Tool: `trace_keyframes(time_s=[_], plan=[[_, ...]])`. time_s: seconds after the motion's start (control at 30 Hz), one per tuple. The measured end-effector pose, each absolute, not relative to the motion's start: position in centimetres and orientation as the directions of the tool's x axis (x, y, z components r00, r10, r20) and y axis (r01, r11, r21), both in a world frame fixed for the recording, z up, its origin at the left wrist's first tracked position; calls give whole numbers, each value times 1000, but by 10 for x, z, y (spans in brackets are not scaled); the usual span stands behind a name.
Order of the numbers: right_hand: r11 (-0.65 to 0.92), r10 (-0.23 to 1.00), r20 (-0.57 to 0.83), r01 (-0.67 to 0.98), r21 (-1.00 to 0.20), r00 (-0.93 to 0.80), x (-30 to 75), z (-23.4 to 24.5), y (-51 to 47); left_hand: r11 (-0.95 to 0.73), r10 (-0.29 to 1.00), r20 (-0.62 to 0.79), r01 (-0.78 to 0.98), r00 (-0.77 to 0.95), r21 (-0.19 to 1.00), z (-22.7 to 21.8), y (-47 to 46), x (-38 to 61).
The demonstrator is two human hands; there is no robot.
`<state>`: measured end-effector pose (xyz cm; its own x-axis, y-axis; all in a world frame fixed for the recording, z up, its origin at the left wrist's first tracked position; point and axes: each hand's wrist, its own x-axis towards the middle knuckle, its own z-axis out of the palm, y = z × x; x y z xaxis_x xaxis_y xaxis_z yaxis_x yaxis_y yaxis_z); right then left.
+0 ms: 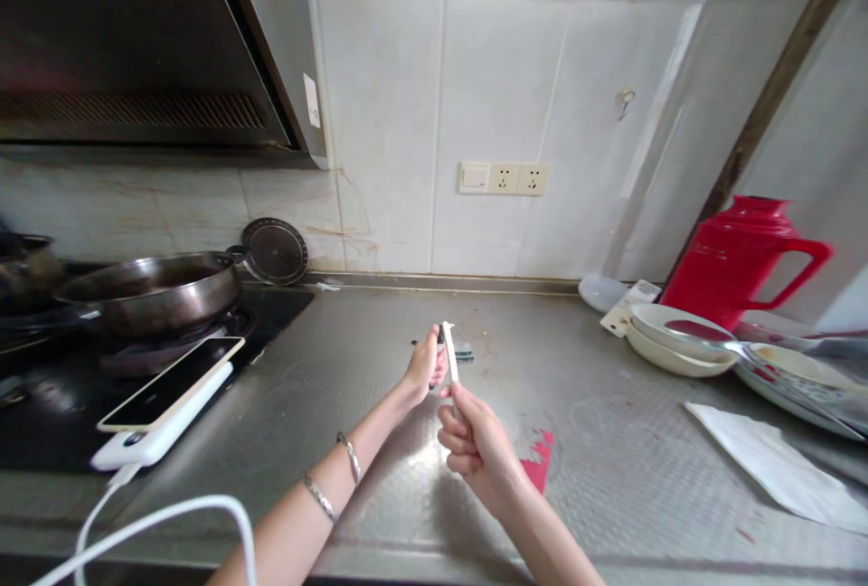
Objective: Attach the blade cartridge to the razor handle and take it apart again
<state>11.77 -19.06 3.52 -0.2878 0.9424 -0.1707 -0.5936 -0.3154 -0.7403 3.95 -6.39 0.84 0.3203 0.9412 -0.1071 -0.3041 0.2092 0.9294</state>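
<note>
Over the steel counter (380, 333) both my hands hold one slim white stick-like object (449, 358), standing nearly upright. My right hand (475, 446) is closed round its lower end. My left hand (426, 364) pinches its upper part, with something dark between the fingers that I cannot make out. Two bangles sit on my left wrist. A small dark item (464, 353) lies on the counter just behind the hands. A red scrap (539, 459) lies by my right wrist.
A wok (153, 289) sits on the stove at left, a lid (275, 251) leaning behind it. A phone (169, 382) lies on a white power bank (163, 428) with a cable. Stacked bowls (678, 337), plates, a red jug (742, 260) and white paper (773, 459) stand at right.
</note>
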Motion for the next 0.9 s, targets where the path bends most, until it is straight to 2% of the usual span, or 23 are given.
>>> trace_keyframes(time_s=[0.1, 0.23, 0.5, 0.63, 0.9], plan=[[-308, 949, -187, -607, -733, -255, 114, 33, -196, 153, 957, -67, -299, 281, 942, 9, -65, 40], [-247, 964, -122, -638, -729, -234, 117, 42, -188, 151, 946, -57, -279, 318, 949, 7, -67, 43], [-278, 959, -167, -647, -710, -228, 108, 29, -193, 136, 953, -48, -278, 300, 951, 10, -69, 43], [-242, 967, -123, -667, -704, -222, 108, 39, -190, 112, 960, -30, -284, 278, 952, 12, -70, 44], [-290, 956, -174, -683, -670, -235, 102, 34, -194, 168, 953, -74, -310, 293, 936, 12, -67, 40]])
